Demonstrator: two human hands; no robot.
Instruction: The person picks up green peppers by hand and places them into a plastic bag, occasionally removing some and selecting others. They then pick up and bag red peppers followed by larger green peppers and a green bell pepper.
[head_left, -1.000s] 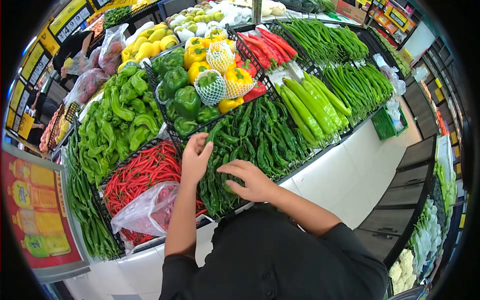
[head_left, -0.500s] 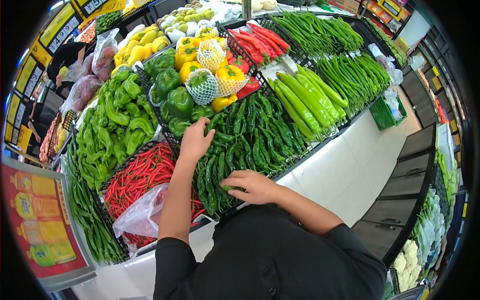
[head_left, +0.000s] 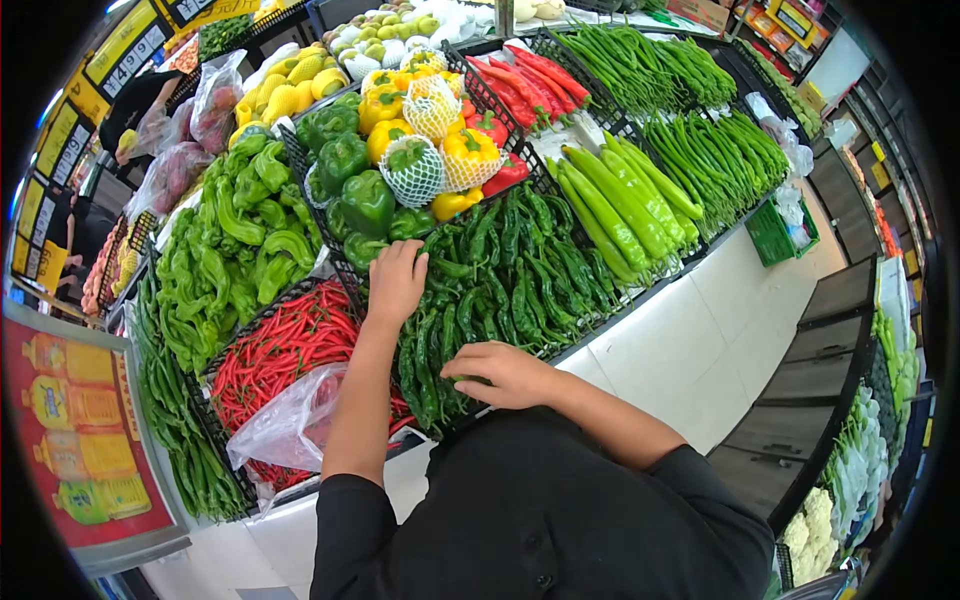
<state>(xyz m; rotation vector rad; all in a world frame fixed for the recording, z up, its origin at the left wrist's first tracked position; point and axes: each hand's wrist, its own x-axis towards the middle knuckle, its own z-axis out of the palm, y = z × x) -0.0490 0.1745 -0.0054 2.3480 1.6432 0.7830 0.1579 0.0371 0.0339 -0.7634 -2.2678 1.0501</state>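
Observation:
Dark green wrinkled chili peppers (head_left: 510, 260) lie in rows in a black crate in front of me. My left hand (head_left: 398, 282) rests at the crate's far left corner, its fingers stretched forward over the pepper ends, next to the green bell peppers (head_left: 366, 204). Nothing shows between those fingers, though their tips are partly hidden. At the near edge of the same peppers is my right hand (head_left: 503, 374), with the fingers curled around a green chili pepper (head_left: 466, 381) that shows only in part below them.
Red chilies (head_left: 285, 345) with a clear plastic bag (head_left: 290, 418) on them lie to the left. Light green peppers (head_left: 240, 215) are behind them. Long pale green peppers (head_left: 625, 205) sit at right. A green basket (head_left: 775, 238) stands on the tiled floor.
The view has shifted slightly, so the stall sits a little further right. My left hand's thumb and fingers have drawn closer together. My right hand has hardly moved.

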